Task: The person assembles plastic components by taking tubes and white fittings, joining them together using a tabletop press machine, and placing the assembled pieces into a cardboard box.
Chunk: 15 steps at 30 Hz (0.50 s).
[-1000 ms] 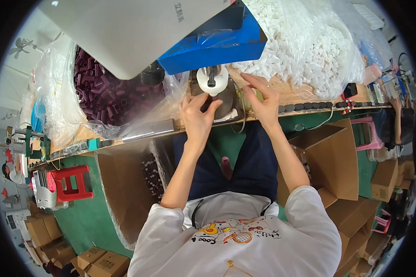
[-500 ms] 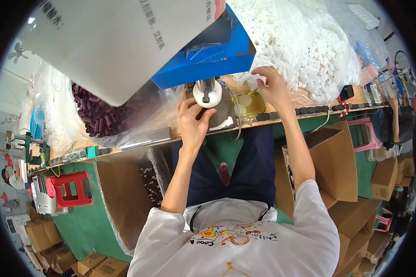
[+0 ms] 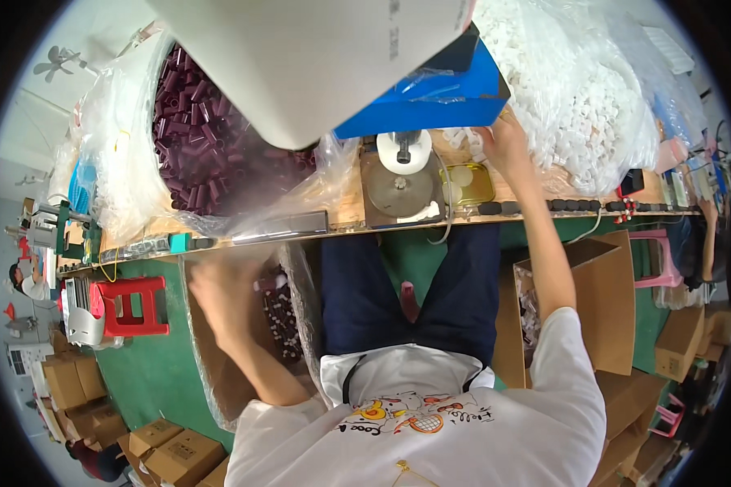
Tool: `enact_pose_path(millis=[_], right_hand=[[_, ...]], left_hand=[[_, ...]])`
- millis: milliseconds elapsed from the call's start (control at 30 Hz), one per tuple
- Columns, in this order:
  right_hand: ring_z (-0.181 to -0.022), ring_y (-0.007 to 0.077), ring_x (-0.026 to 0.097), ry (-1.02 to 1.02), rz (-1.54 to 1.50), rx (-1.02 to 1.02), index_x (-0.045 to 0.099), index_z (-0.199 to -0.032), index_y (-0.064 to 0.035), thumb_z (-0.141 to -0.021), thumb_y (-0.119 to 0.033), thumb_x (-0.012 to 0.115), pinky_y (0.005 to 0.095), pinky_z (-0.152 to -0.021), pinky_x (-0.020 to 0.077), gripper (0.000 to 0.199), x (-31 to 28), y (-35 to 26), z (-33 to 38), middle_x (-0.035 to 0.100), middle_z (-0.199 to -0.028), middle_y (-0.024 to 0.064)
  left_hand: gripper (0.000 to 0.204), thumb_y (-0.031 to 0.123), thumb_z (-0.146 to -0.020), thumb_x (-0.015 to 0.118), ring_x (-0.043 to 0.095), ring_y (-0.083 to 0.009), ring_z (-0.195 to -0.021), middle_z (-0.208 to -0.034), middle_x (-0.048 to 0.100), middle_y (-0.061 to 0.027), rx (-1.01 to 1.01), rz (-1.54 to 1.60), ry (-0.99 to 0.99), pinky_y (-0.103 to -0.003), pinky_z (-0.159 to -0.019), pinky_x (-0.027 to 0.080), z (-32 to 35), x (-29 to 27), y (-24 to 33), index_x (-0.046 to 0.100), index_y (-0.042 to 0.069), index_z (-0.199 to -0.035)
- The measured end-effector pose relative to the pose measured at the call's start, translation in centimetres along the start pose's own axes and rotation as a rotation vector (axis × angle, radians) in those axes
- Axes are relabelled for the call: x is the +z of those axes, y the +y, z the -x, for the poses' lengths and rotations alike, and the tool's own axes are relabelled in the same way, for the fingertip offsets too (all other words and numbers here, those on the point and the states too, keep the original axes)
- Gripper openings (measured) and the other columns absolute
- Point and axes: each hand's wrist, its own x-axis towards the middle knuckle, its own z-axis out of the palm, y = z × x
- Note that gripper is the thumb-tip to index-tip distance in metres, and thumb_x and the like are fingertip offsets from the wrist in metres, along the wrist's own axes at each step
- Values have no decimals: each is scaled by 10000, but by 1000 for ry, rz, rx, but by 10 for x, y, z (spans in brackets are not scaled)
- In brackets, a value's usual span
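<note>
My left hand (image 3: 229,280) is smeared by motion above the open, plastic-lined carton (image 3: 195,333) at the left of my legs. Its fingers cannot be made out. In that carton lie many small purple pieces with white ends (image 3: 284,321). My right hand (image 3: 508,150) reaches over the bench by the corner of the blue machine (image 3: 430,114), thumb and fingers apart, beside small white plastic parts (image 3: 460,138). Between my hands, the machine's white round head (image 3: 402,150) stands over a grey metal base (image 3: 394,195). A yellow dish (image 3: 481,185) with pale round contents sits right of it.
Purple tubes (image 3: 199,130) fill a clear bag at the back left. A large bag of white plastic parts (image 3: 581,105) lies at the back right. A tall carton (image 3: 597,300) stands by my right arm. A red stool (image 3: 134,304) is on the green floor.
My left hand has left the white machine head and swung down and left to over the carton. My right hand has shifted slightly right. The whole view has shifted too.
</note>
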Motion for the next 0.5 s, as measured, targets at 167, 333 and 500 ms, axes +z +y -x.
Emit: enact_pose_path(millis=[167, 333, 500], right_hand=[[-842, 116, 689, -189, -1052, 581, 750, -1002, -7, -817, -86, 794, 285, -759, 537, 207, 10, -106, 4, 758, -912, 58], [-828, 275, 663, -84, -899, 488, 749, -981, -23, -751, -69, 804, 378, -776, 530, 242, 21, -141, 8, 708, -887, 105], [-877, 285, 654, 108, -464, 222, 746, -982, -55, -761, -105, 819, 401, -795, 521, 238, 20, -135, 16, 672, -934, 106]], left_hand=[[316, 92, -828, 688, 655, -379, -1045, -1060, 720, -196, 222, 389, 55, -439, -939, 490, -86, 48, -18, 719, 2, -1129], [323, 93, -816, 702, 660, -393, -1029, -994, 722, -205, 338, 218, -17, -450, -903, 513, -110, 85, -21, 718, -1, -1125], [256, 62, -878, 711, 662, -198, -902, -1040, 675, -122, 129, 794, 186, -305, -806, 528, -95, 66, 16, 673, -22, -1117]])
